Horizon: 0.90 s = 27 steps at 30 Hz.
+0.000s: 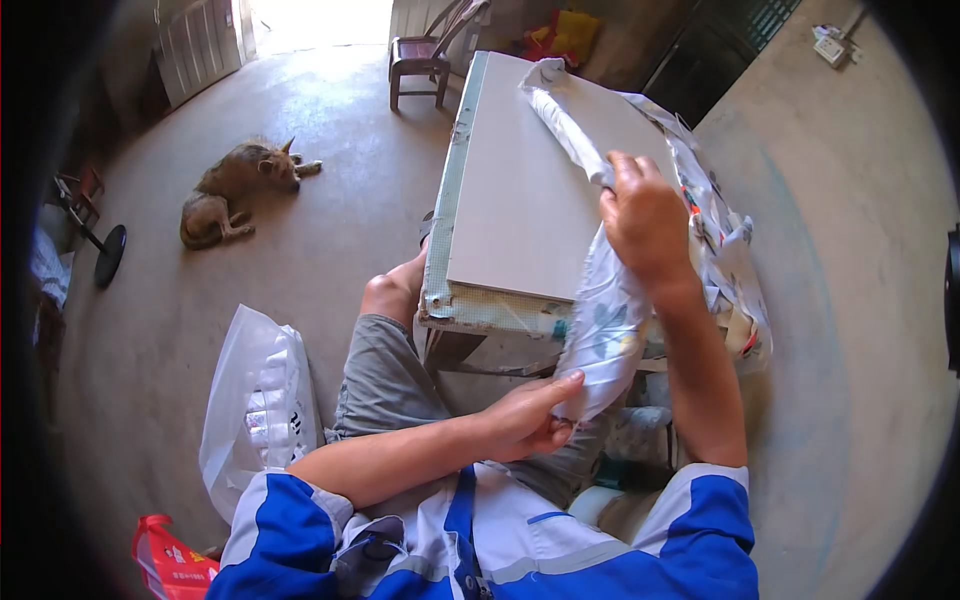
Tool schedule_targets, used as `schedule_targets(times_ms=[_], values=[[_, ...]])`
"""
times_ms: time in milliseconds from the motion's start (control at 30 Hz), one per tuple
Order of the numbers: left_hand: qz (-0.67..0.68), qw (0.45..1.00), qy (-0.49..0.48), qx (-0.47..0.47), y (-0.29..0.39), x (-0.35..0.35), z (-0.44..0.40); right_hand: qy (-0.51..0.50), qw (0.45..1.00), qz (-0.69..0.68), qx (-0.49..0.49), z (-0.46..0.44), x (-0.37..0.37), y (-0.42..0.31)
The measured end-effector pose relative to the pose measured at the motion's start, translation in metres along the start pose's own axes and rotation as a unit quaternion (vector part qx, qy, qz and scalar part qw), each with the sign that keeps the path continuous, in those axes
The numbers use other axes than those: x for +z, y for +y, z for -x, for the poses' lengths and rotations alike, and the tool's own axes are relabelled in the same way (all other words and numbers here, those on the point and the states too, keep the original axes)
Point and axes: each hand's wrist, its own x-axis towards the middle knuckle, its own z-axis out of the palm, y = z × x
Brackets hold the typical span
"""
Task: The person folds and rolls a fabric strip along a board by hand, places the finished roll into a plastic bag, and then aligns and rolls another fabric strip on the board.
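Observation:
A long strip of white printed cloth (607, 310) stretches between my two hands. My left hand (530, 415), low and close to my lap, is closed on its near end with the thumb on top. Higher up, my right hand (648, 222) grips the strip over the right part of the table (530, 180). Beyond that hand the cloth runs on, bunched narrow, to the far side of the pale tabletop. More printed cloth (720, 230) lies heaped along the table's right edge and hangs over it. My fingertips on the right are partly hidden.
A clear plastic bag of white rolls (275, 400) stands on the floor to my left, near a red packet (172, 560). A dog (240, 190) lies on the floor. A wooden chair (420, 58) stands beyond the table.

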Motion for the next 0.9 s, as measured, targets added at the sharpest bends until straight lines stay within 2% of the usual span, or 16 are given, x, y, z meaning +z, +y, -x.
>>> schedule_targets(times_ms=[33, 67, 167, 233, 300, 333, 433, 467, 567, 633, 700, 800, 900], values=[[-0.007, 1.0, -0.008, 0.006, -0.002, 0.003, -0.003, 0.044, 0.997, 0.056, -0.028, 0.0, -0.002, -0.007], [-0.031, 0.999, -0.014, 0.002, -0.004, 0.004, -0.004, 0.012, 0.997, 0.038, -0.068, 0.005, 0.0, -0.016], [-0.154, 0.986, -0.071, -0.005, -0.014, -0.003, -0.007, -0.2, 0.959, -0.139, -0.144, 0.024, -0.005, -0.048], [-0.297, 0.95, -0.093, -0.026, -0.012, -0.006, 0.0, -0.266, 0.928, -0.215, -0.151, 0.036, -0.004, -0.056], [-0.398, 0.91, -0.111, -0.029, -0.011, -0.003, 0.014, -0.223, 0.932, -0.256, -0.127, 0.046, 0.003, -0.048], [-0.429, 0.894, -0.113, -0.067, -0.007, 0.0, 0.022, -0.204, 0.932, -0.276, -0.114, 0.051, 0.006, -0.042], [-0.496, 0.85, -0.172, -0.036, -0.006, -0.007, 0.03, -0.14, 0.938, -0.316, -0.016, 0.065, 0.008, -0.026], [-0.535, 0.827, -0.167, 0.035, -0.004, -0.009, 0.037, -0.12, 0.943, -0.31, 0.016, 0.07, 0.009, -0.021], [-0.477, 0.872, -0.101, 0.047, 0.003, -0.019, 0.047, -0.098, 0.967, -0.229, 0.06, 0.082, 0.012, -0.009], [-0.415, 0.909, 0.016, 0.031, 0.011, -0.021, 0.051, -0.078, 0.973, -0.209, 0.057, 0.084, 0.015, -0.011], [-0.419, 0.9, 0.108, 0.059, 0.017, -0.027, 0.053, -0.07, 0.979, -0.184, 0.046, 0.081, 0.018, -0.015], [-0.397, 0.893, 0.187, 0.099, 0.019, -0.036, 0.05, -0.04, 0.995, -0.079, 0.038, 0.074, 0.03, -0.025], [-0.394, 0.882, 0.194, 0.169, 0.015, -0.044, 0.045, -0.146, 0.984, -0.065, 0.076, 0.056, 0.034, -0.023]])
